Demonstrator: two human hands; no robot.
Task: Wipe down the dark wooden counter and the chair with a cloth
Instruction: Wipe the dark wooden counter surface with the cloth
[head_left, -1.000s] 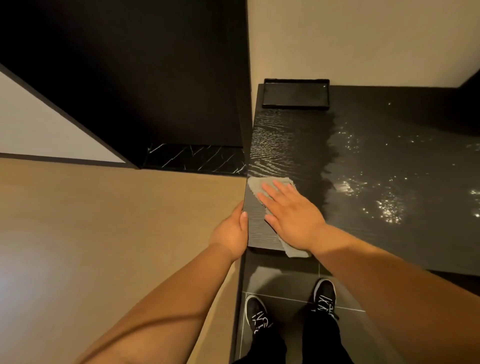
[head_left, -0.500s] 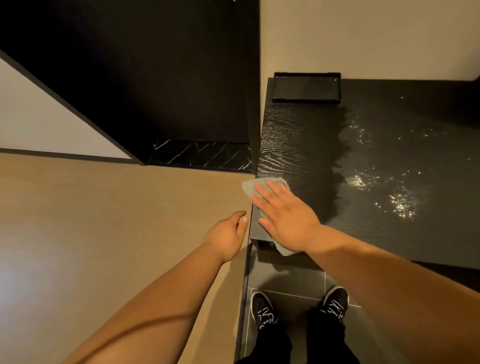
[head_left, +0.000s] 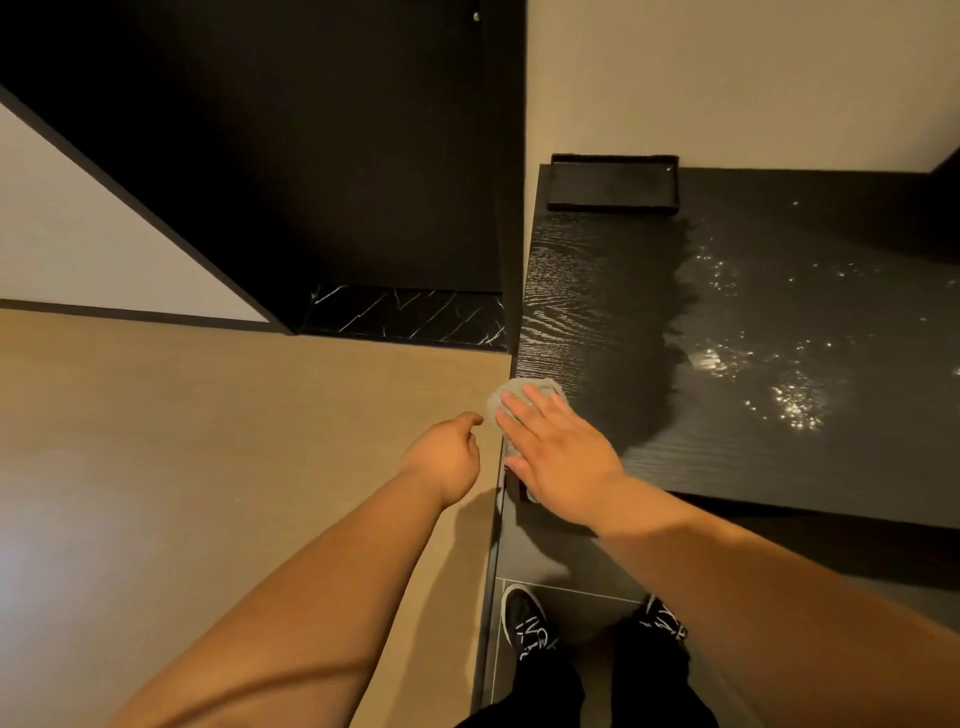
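Grey cloth (head_left: 519, 387) mostly hidden under right hand (head_left: 561, 457), counter (head_left: 597, 312) cut off at right edge, fingertips of left hand (head_left: 447, 457) unseen

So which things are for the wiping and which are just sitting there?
For the wiping: the cloth; the right hand pressing it flat; the dark wooden counter.

Just there: the black tray at the counter's back; the left hand, holding nothing; the black shoes on the floor. No chair shows.
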